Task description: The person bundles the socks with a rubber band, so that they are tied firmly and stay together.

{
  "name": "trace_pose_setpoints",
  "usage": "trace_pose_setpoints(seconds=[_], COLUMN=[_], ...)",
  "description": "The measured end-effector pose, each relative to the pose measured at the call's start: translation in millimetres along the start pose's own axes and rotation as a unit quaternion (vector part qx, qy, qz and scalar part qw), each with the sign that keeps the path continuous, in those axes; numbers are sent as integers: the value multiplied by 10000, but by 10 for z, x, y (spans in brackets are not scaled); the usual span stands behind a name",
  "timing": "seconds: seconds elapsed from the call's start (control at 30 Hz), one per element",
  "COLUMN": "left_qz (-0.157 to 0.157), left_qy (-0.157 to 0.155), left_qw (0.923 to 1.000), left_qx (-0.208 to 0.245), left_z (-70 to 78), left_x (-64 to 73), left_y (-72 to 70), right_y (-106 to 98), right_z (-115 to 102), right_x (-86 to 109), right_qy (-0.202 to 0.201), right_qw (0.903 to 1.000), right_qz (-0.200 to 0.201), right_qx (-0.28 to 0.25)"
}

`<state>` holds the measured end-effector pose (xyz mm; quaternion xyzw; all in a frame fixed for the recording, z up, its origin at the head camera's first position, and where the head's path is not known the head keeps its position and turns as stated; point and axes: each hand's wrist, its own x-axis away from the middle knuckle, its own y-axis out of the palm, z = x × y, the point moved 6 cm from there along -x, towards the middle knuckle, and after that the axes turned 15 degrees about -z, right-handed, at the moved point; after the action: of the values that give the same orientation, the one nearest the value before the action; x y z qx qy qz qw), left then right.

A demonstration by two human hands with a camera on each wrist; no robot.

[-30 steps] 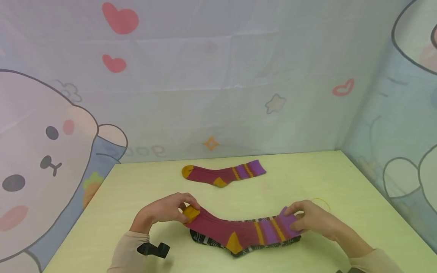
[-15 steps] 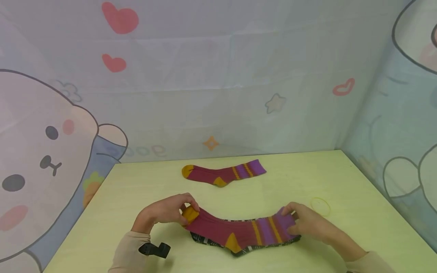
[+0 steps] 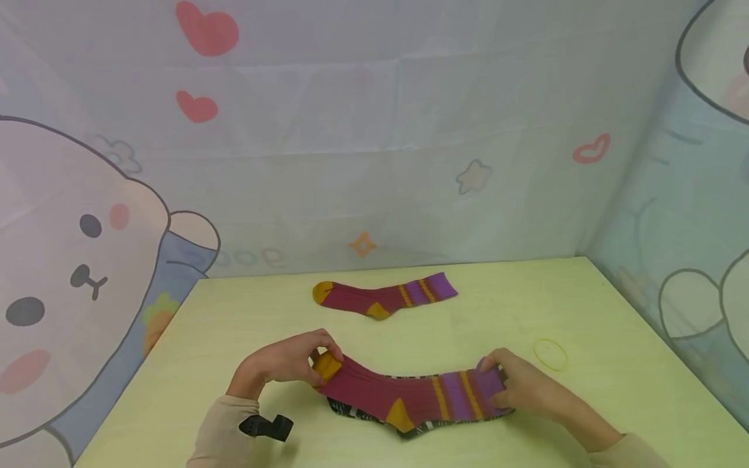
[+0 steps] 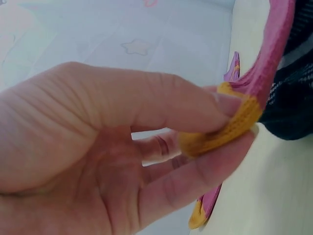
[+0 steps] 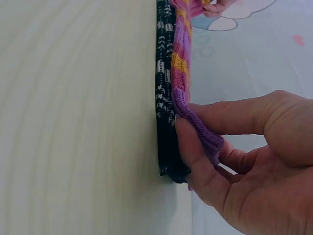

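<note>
A maroon sock (image 3: 374,393) with mustard toe and heel and a purple striped cuff lies over black-and-white patterned socks (image 3: 357,411), which show along its edges. My left hand (image 3: 295,357) pinches its mustard toe (image 4: 222,132) between thumb and fingers, lifted slightly off the table in the left wrist view. At the other end my right hand (image 3: 526,383) pinches the purple cuff (image 5: 198,127). In the right wrist view the dark socks (image 5: 166,98) lie flat right beneath that cuff. A matching maroon sock (image 3: 357,300) rests flat farther back.
A thin yellow rubber band (image 3: 550,355) lies on the pale table (image 3: 234,325), to the right of and behind the right hand. Behind the table hangs a printed cloth backdrop (image 3: 328,162).
My right hand has shifted slightly left and lower with the purple cuff, and more of the rubber band shows. The left hand stays at the toe.
</note>
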<state>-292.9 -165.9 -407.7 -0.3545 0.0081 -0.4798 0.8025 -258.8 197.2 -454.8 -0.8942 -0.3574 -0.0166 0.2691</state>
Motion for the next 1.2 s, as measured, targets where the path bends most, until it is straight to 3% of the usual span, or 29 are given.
trace_pose_setpoints(seconds=[0.2, 0.33, 0.67, 0.97, 1.2], left_qz=[-2, 35, -254, -318, -348], left_qy=[344, 366, -192, -610, -698], left_qw=[9987, 9977, 9982, 9956, 9953], left_qx=[-372, -565, -504, -640, -571], left_z=[38, 55, -32, -61, -84], left_x=[-9, -9, -23, -54, -77], left_y=[-2, -18, 56, 125, 145], right_y=[-9, -41, -34, -57, -73], right_z=[6, 8, 8, 14, 2], right_x=[-1, -16, -22, 16, 24], right_qy=[-55, 105, 535, 276, 239], right_qw=[9991, 9977, 9938, 9899, 9910], right_qz=[68, 131, 336, 162, 100], right_qx=[409, 664, 917, 1385, 1310])
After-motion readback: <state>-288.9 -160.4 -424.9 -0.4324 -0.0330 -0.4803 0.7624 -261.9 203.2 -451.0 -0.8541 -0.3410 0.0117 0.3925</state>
